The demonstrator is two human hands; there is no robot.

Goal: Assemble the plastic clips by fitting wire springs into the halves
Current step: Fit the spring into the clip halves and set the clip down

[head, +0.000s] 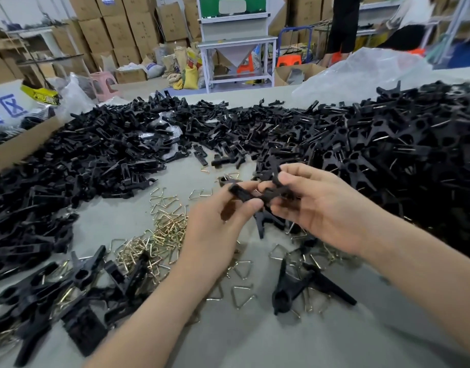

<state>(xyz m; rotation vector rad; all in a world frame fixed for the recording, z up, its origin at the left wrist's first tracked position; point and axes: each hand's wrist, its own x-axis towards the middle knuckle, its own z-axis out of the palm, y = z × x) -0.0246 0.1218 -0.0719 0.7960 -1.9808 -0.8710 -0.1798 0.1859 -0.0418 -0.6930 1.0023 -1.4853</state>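
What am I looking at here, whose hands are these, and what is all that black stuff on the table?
No machine here: one camera worn on a person's head looks down at their own two bare hands. The left hand and the right hand pinch black plastic clip parts between them above a grey table. To the left lies a heap of loose clip halves; to the right, a heap of what look like assembled clips. Brass-coloured wire springs, bent into triangles, lie scattered near the hands. Whether a spring already sits in the held parts is too blurred to tell. Cardboard boxes stand stacked behind.
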